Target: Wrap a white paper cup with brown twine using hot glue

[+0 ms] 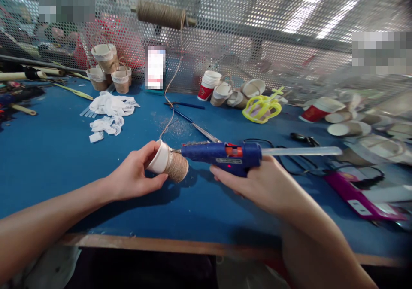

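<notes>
A: Where's the paper cup (169, 163)?

B: Ctr of our clock, tilted, mouth twd 10, partly wrapped w/ brown twine (177, 168). L hand (137, 173) at 9 has it clamped btwn thumb & fingers.

A: And R hand (257, 179)?

B: At 3, closed round the grip of a blue glue gun (222, 155). Most of those fingers are hidden, so can't tell exactly how they sit. Tip aims at 9, right by the wrap's upper edge; can't tell if it touches. Pale glue stick (302, 151) pokes out the back twd 3.

A: Loose strand?

B: Runs from the spool (159, 14) at 12 down behind the cup's rim.

A: Rest of the blue table (128, 211)?

B: White strips (112, 104) at 10, cups w/ handles (104, 59) at 11, red-and-white stack (210, 85) at 1, yellow crown-shaped pc (261, 108) at 2, magenta case (360, 199) at 3.
</notes>
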### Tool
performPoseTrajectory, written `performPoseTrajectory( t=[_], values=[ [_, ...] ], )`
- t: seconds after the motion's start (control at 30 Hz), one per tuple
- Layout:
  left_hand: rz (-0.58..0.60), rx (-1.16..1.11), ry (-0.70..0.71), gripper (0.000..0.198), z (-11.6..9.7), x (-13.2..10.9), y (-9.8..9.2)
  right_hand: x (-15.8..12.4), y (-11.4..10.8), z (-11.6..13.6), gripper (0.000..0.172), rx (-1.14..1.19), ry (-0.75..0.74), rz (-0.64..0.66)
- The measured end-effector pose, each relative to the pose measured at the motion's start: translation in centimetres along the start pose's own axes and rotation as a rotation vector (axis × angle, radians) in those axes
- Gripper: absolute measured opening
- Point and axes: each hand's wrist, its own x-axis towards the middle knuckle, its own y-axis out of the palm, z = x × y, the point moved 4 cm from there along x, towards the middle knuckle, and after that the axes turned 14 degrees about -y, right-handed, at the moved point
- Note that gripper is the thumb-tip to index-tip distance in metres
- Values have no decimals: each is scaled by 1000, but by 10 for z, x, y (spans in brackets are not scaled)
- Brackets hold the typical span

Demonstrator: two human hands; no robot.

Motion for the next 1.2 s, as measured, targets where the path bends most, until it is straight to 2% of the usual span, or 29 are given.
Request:
performPoseTrajectory(
  t=[0.47,0.7,1.0,1.2],
  values=[
    [18,13,24,27,1,0,1,1,1,4,19,56,-46,47],
    [14,5,26,27,-1,-1,0,2,1,2,22,50,-40,65],
    [26,-1,25,28,-2,0,1,-4,-1,-7,19,-16,52,92],
    [14,8,33,27,-1,0,0,-6,-1,-10,20,-14,21,101]
  ],
)
